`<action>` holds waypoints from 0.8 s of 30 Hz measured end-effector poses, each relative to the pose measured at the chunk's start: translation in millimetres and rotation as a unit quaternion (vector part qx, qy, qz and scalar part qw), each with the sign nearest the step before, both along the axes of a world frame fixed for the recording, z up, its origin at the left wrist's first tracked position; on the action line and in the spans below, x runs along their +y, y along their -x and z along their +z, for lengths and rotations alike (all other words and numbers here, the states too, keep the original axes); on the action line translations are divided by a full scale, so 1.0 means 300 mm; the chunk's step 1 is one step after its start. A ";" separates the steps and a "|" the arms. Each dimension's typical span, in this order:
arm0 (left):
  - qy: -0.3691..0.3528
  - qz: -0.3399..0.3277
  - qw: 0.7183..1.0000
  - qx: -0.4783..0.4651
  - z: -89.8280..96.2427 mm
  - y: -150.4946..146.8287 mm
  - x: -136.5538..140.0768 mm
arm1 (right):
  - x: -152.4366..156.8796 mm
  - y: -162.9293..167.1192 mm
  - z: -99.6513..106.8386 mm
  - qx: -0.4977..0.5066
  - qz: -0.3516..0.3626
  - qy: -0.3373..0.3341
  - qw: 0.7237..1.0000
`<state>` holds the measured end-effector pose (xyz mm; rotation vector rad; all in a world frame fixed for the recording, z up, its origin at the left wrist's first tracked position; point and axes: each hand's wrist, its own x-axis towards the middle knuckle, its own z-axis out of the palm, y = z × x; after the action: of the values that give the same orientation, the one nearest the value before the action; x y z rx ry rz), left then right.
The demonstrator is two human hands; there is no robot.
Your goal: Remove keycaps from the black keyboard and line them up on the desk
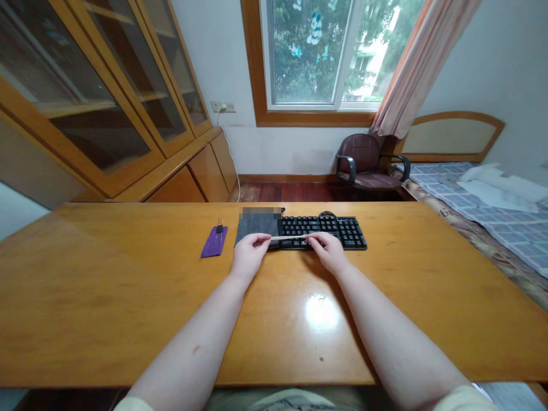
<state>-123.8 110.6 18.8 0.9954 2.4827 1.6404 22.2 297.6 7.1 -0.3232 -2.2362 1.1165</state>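
Observation:
A thin pale stick point(287, 237) runs level between my hands; its exact kind is too small to make out. The fingertips of my left hand point(250, 257) pinch one end, over the near edge of a dark grey mat or pad point(257, 224). At the other end, my right hand point(329, 251) pinches it between thumb and fingers, in front of a black keyboard point(353, 233). The stick crosses in front of the keyboard's left half and hides some keys. Part of the keyboard is also behind my right hand.
Left of the pad, a black binder clip point(220, 229) lies on a purple cloth or pouch point(212, 246). All this rests on a glossy wooden table point(128, 297). A coiled cable point(327, 215) sits behind the keyboard. Beyond are a glass-door cabinet point(188, 171), an armchair point(362, 157) and a bed point(454, 171).

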 end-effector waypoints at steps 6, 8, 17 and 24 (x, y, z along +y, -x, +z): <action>-0.028 -0.141 0.977 0.159 -0.005 -0.060 0.014 | -0.092 0.033 -0.030 -0.069 0.178 0.324 0.926; -0.009 -0.196 0.955 0.221 -0.007 -0.059 0.011 | -0.113 0.043 -0.035 -0.059 0.186 0.382 0.903; 0.073 -0.315 0.890 0.321 0.007 -0.079 0.010 | -0.086 0.057 -0.043 -0.007 0.130 0.486 0.864; 0.164 -0.149 0.934 0.281 0.012 -0.019 -0.001 | -0.073 0.054 -0.030 -0.004 0.081 0.516 0.852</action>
<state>-118.2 110.3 22.4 1.8714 2.5954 0.8969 6.0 275.6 -2.0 -0.5566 -1.4667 2.3432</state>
